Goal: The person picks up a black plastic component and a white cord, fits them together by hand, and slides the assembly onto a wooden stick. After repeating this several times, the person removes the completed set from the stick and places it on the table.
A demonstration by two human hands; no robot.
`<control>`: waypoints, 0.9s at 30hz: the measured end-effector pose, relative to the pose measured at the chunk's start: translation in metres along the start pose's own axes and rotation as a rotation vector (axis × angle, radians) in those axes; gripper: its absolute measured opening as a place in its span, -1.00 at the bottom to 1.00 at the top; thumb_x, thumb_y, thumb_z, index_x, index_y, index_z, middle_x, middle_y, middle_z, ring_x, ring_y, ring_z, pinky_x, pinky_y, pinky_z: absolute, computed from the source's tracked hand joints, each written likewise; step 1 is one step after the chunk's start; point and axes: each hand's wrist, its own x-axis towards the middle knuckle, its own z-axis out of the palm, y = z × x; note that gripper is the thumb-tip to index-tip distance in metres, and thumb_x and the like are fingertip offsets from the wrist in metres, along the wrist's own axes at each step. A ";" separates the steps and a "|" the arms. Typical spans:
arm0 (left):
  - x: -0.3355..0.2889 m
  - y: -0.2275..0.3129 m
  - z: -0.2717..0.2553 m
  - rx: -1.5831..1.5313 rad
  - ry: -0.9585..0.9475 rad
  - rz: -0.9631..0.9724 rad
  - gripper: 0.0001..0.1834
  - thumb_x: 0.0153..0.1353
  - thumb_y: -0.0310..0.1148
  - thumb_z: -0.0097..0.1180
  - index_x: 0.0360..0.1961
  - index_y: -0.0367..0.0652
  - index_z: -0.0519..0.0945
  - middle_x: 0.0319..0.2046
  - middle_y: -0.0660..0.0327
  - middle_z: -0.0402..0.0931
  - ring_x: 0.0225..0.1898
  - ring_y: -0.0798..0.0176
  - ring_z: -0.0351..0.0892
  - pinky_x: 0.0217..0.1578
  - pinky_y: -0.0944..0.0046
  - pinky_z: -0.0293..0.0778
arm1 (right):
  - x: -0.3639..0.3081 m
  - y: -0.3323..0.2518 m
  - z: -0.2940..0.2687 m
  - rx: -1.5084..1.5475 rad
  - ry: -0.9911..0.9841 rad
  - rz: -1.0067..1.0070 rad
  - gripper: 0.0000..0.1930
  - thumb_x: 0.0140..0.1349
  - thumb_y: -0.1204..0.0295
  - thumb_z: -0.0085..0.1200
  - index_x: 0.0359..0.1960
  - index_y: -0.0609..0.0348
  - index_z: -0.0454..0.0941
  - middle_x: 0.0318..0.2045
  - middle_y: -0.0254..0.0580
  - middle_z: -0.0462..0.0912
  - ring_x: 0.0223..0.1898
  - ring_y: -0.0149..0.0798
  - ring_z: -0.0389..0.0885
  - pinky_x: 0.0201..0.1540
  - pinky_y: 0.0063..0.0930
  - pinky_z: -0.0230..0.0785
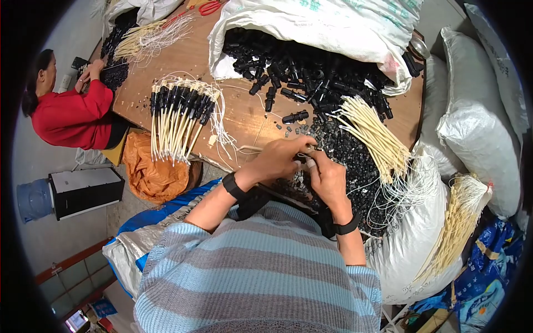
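My left hand [280, 158] and my right hand [328, 178] meet above the near edge of the table, fingers closed and thumbs almost touching. A cream stick [250, 149] pokes out on the left side of my left hand, which grips it. Between the fingertips runs a thin white string [303, 156], pinched by my right hand; its ends are hidden. Small black plastic parts [363, 183] lie heaped beneath and beside the hands. To the right rests a bundle of cream sticks [377, 139] with white strings trailing from one end.
Cream sticks with black connectors [180, 114] lie in a row at left. A white woven sack [333, 22] spills black plastic connectors [294, 116] at the back. Full sacks [477, 111] crowd the right side. A person in red [75, 114] works at the far left; red scissors [210, 8] lie behind.
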 end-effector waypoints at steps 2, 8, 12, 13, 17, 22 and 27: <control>0.001 -0.005 -0.002 -0.058 0.128 0.085 -0.53 -0.19 -0.72 0.08 -0.16 -0.14 0.56 -0.34 0.14 0.58 -0.27 0.02 0.55 -0.22 0.15 0.45 | -0.001 0.001 0.002 -0.117 0.017 0.023 -0.89 0.22 0.51 0.08 -0.23 0.20 0.55 -0.50 -0.01 0.63 -0.48 0.01 0.65 -0.45 -0.26 0.46; -0.005 -0.009 -0.005 -0.208 0.238 0.231 -0.73 -0.23 -0.73 0.12 -0.46 -0.18 0.60 -0.40 0.22 0.56 -0.33 0.18 0.53 -0.33 0.27 0.43 | -0.001 -0.006 0.002 0.144 0.076 -0.005 -0.87 0.23 0.50 0.08 -0.21 0.20 0.59 -0.53 -0.02 0.61 -0.52 -0.01 0.63 -0.46 -0.33 0.44; -0.009 -0.028 -0.002 -0.025 0.261 0.135 -0.72 -0.18 -0.70 0.09 -0.37 -0.21 0.60 -0.38 0.16 0.56 -0.32 0.13 0.54 -0.33 0.26 0.43 | -0.011 0.004 0.009 0.036 0.039 -0.052 -0.88 0.22 0.50 0.07 -0.25 0.21 0.62 -0.65 -0.12 0.53 -0.64 -0.21 0.55 -0.53 -0.44 0.34; -0.008 -0.040 -0.002 0.138 0.378 -0.003 -0.72 -0.16 -0.69 0.07 -0.35 -0.23 0.60 -0.37 0.12 0.56 -0.31 0.11 0.55 -0.32 0.24 0.44 | -0.012 0.003 0.008 0.082 0.074 0.117 -0.88 0.19 0.46 0.09 -0.29 0.18 0.63 -0.68 -0.07 0.50 -0.66 -0.15 0.53 -0.55 -0.38 0.33; 0.003 -0.098 -0.012 0.334 0.333 0.097 -0.71 -0.10 -0.65 0.08 -0.28 -0.24 0.59 -0.37 0.04 0.55 -0.37 0.03 0.56 -0.34 0.18 0.46 | -0.011 0.005 0.008 0.135 0.097 0.309 -0.86 0.15 0.41 0.11 -0.34 0.17 0.63 -0.73 -0.05 0.45 -0.72 -0.22 0.44 -0.58 -0.38 0.27; 0.008 -0.075 -0.009 0.018 0.274 -0.127 -0.73 -0.07 -0.65 0.09 -0.27 -0.22 0.59 -0.38 0.06 0.56 -0.40 0.05 0.56 -0.34 0.16 0.48 | -0.013 0.017 0.008 0.198 0.123 0.397 -0.90 0.21 0.49 0.09 -0.36 0.25 0.62 -0.73 -0.50 0.34 -0.64 -0.62 0.21 -0.58 -0.61 0.06; 0.007 0.000 0.018 -0.096 0.280 0.209 -0.73 -0.07 -0.66 0.12 -0.29 -0.19 0.61 -0.39 0.14 0.56 -0.44 0.14 0.52 -0.36 0.23 0.47 | -0.003 0.021 0.019 0.300 0.123 0.524 -0.85 0.14 0.54 0.03 -0.33 0.17 0.66 -0.71 -0.20 0.52 -0.66 -0.41 0.42 -0.54 -0.46 0.29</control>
